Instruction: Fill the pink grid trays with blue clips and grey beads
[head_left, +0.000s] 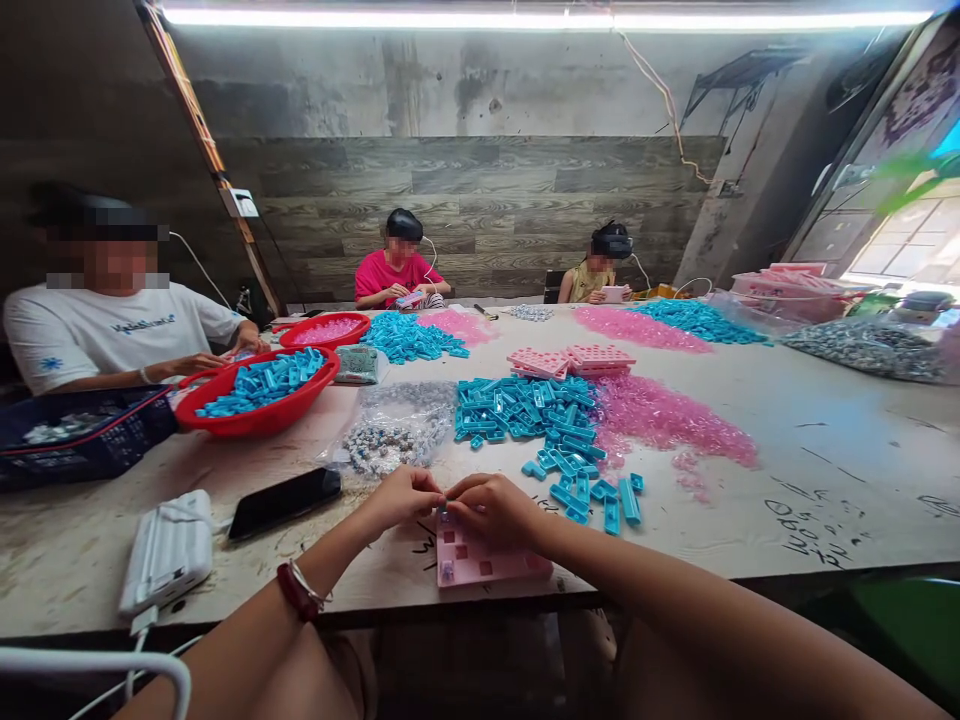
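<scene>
A pink plastic tray (472, 570) with square openings lies flat at the table's front edge. Above its upper left corner, my left hand (403, 497) and my right hand (491, 510) meet with fingertips pinched together. A small piece seems to sit between the fingertips, too small and hidden to name. My right hand covers the upper part of the tray. Just beyond my hands lie a heap of blue plastic pieces (525, 405) and a bag of small beads (386, 440).
Pink clear pieces (667, 420) spread to the right of the blue heap, with stacked pink trays (570, 360) behind. A black phone (285, 503) and a white power bank (169, 550) lie left. A red basket (262, 415) holds blue pieces. Three people (401, 270) sit around the table.
</scene>
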